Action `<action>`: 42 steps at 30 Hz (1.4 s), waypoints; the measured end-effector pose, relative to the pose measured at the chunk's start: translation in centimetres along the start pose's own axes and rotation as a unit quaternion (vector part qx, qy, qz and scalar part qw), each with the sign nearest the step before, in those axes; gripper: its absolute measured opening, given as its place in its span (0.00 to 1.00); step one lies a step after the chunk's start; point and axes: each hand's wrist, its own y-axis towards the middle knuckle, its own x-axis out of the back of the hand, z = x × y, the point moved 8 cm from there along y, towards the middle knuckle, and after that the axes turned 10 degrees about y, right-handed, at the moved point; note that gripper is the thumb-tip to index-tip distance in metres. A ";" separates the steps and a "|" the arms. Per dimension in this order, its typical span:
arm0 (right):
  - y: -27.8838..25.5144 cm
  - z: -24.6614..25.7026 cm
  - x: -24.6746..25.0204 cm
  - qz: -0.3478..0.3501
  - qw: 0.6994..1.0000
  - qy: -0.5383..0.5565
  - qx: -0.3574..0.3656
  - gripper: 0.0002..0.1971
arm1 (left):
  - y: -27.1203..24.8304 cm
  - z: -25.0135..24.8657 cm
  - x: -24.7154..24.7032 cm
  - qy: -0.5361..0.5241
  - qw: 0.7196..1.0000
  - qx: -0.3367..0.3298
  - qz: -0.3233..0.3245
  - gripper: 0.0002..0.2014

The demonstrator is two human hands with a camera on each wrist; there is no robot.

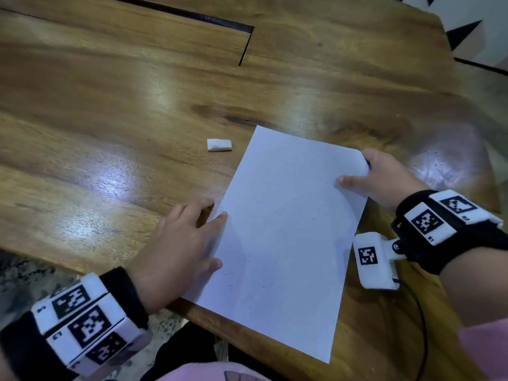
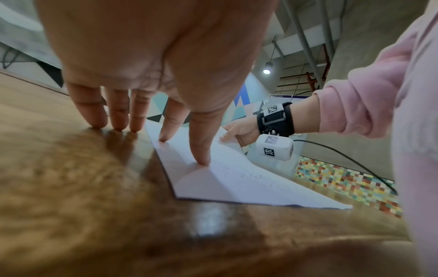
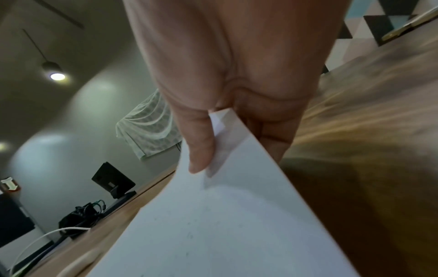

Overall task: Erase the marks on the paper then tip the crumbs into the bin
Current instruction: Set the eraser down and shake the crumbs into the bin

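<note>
Paper (image 1: 280,243) pinched at far corner by right hand (image 1: 384,180); left hand (image 1: 181,243) flat-fingered pinning near edge. Crumbs (image 1: 255,284) apparently retained for tipping. Eraser (image 1: 219,145) parked on counter (image 1: 110,105).

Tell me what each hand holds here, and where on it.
The right hand pinches the sheet of paper at its far right corner, thumb on top. The left hand holds nothing; its straight fingers press the paper's left edge.
</note>
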 end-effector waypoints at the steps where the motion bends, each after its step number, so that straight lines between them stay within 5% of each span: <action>1: -0.1 -0.1 0.1 0.000 1.000 0.010 0.005 0.11 | -0.1 0.1 -0.1 -0.004 1.000 0.001 0.001 0.37; 6: -0.4 -1.9 0.5 -0.029 0.996 0.085 0.000 0.03 | -2.2 1.3 0.4 -0.074 0.997 0.023 -0.021 0.29; 11: -1.2 -3.4 0.0 -0.008 0.962 0.271 -0.030 0.07 | -5.6 4.1 1.0 -0.139 0.985 0.091 -0.046 0.14; 16: -1.9 -2.5 -1.0 0.004 0.920 0.391 -0.010 0.07 | -7.7 4.8 -0.2 -0.240 0.963 0.116 -0.042 0.19; 19: -2.4 -1.6 -2.4 0.025 0.905 0.424 -0.002 0.23 | -8.6 5.1 -0.8 -0.277 0.951 0.130 -0.044 0.19; 21: -2.6 -1.1 -3.3 0.022 0.901 0.434 0.006 0.25 | -9.2 6.1 -1.3 -0.332 0.927 0.163 -0.066 0.23; 25: -3.0 0.6 -5.5 0.012 0.896 0.443 0.018 0.07 | -10.7 8.5 -3.0 -0.499 0.842 0.188 -0.076 0.22; 28: -3.0 2.7 -7.5 0.022 0.895 0.444 0.023 0.09 | -12.2 10.7 -2.7 -0.555 0.804 0.194 -0.091 0.26; 31: -3.0 5.4 -9.5 0.039 0.901 0.429 0.049 0.10 | -14.0 13.6 -2.4 -0.544 0.803 0.207 -0.126 0.29; 34: -3.4 8.0 -12.5 0.067 0.908 0.405 0.082 0.11 | -15.8 18.6 -4.7 -0.514 0.812 0.230 -0.150 0.13; 36: -4.0 9.3 -14.6 0.085 0.917 0.377 0.100 0.13 | -17.8 23.1 -6.7 -0.446 0.844 0.260 -0.146 0.16; 42: -7.5 12.8 -20.7 0.168 0.942 0.241 0.159 0.15 | -27.2 39.1 -15.1 -0.438 0.841 0.302 -0.099 0.14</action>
